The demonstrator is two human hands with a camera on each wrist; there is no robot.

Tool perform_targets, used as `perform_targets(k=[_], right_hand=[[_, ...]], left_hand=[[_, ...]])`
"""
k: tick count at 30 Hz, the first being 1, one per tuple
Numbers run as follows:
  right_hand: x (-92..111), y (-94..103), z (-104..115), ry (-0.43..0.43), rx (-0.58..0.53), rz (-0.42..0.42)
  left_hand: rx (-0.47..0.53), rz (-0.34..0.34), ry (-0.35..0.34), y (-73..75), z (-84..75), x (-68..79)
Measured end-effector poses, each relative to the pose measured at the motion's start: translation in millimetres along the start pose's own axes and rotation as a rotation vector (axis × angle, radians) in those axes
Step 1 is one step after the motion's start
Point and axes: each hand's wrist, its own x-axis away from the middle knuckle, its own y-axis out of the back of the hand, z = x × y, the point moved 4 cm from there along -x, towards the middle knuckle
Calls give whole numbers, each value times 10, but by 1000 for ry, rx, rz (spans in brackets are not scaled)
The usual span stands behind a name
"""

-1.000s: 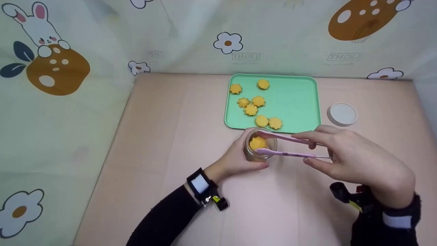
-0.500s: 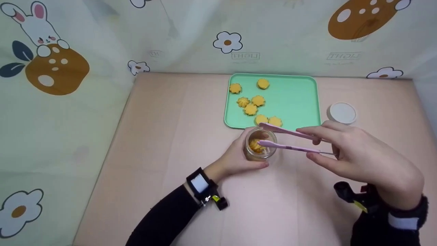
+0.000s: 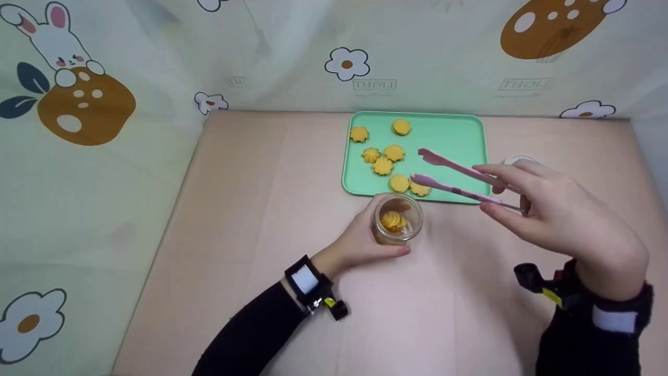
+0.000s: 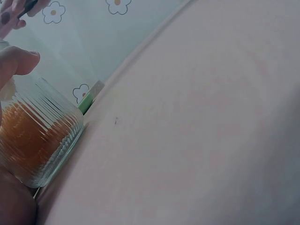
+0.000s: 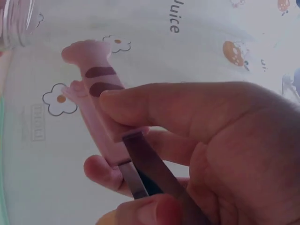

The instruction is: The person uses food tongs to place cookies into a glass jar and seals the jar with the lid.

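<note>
My left hand [image 3: 360, 240] grips a ribbed glass jar [image 3: 399, 237] on the table just in front of the tray. Inside the jar lie yellow cookies [image 3: 392, 221]; the left wrist view shows them through the ribbed glass wall [image 4: 61, 112]. My right hand [image 3: 558, 209] holds pink tongs [image 3: 459, 193] between thumb and fingers. The tongs' two arms stand apart with nothing between them, above the front right part of the green tray [image 3: 449, 141]. In the right wrist view the tongs [image 5: 101, 79] have paw-shaped tips and metal lower arms.
Several yellow flower-shaped cookies [image 3: 382, 166] lie on the tray's left half. A white lid [image 3: 516, 159] sits right of the tray, mostly hidden behind my right hand. A patterned cloth [image 3: 282, 57] hangs behind the pinkish table [image 3: 250, 177].
The cookie between the tongs has dropped into the jar. My right hand has lifted the tongs out and moved them away over the tray, spread apart. The left hand and jar stay put.
</note>
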Motion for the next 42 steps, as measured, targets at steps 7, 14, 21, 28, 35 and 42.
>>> perform_targets(k=[7,14,21,28,35,42], right_hand=[[-87,-188,-275,-168,48,139],[-188,-396,-430,-292,25,344],[-287,-543,-428,-340,24,439],[-306,-612,-459,-380,27,447],[-322,-684,-496,-377,26,467],[-322,-702,-499,-322,18,471]], left_hand=[[-3,0,-4,-1,0,-1],[12,0,-11,-1,1,1],[9,2,-11,-6,-7,-7],[11,9,-8,-6,4,-11],[11,4,-5,-3,5,0],[-5,6,-10,-5,15,-6]])
